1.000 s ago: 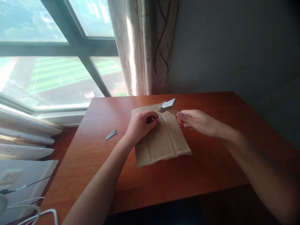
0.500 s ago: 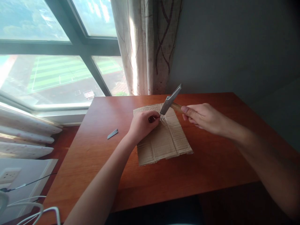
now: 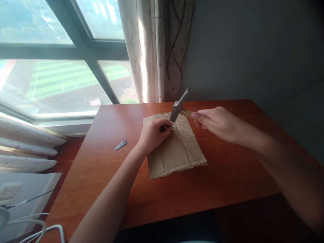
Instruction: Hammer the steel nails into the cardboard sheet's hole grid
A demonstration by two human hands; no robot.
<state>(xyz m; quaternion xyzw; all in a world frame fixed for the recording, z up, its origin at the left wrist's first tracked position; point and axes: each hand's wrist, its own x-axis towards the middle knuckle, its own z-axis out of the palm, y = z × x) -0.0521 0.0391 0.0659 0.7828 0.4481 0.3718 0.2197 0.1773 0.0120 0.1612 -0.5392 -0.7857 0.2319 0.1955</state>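
My right hand [image 3: 215, 122] is wrapped round the wooden handle of a hammer [image 3: 179, 104]. The hammer's metal head slants over the cardboard, its lower end right by my left fingertips. With thumb and forefinger pinched, my left hand [image 3: 155, 132] holds a nail, mostly hidden by the fingers and the hammer head. Beneath both lies a creased piece of cardboard [image 3: 174, 152] with rows of small dark holes or marks near its far edge. Several loose nails [image 3: 120, 145] lie together to the left of it.
The reddish-brown wooden table [image 3: 101, 182] carries all of this. Behind it hang a patterned curtain [image 3: 152, 50] and a dark wall [image 3: 243, 50]. A window [image 3: 60, 77] fills the left side. White cables [image 3: 37, 224] and a wall socket [image 3: 10, 191] are at the lower left.
My right hand and the hammer have shifted slightly left and up. My left hand keeps its pinch at the same spot on the cardboard.
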